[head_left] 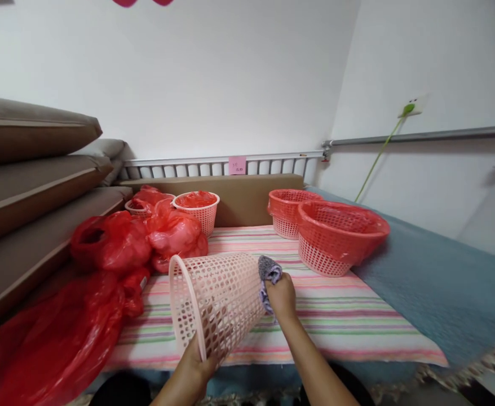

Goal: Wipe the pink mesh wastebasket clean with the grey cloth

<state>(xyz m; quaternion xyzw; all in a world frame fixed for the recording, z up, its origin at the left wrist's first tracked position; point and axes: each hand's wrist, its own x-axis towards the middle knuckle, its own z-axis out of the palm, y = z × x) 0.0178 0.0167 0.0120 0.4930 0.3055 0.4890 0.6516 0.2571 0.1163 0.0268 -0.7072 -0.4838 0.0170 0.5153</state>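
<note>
A pale pink perforated basket (216,299) lies tilted on its side over the striped cloth, its open mouth facing left towards me. My left hand (203,352) grips its rim from below, fingers reaching inside. My right hand (281,296) is closed on a grey-purple rag (268,270) and presses it against the basket's bottom end.
Red plastic bags (116,242) are piled at the left, with two lined baskets (197,208) behind them. Two more baskets lined in red (336,234) stand at the right on the striped cloth (336,321). Brown cushions (27,169) are stacked at far left, and a blue blanket (442,293) covers the right.
</note>
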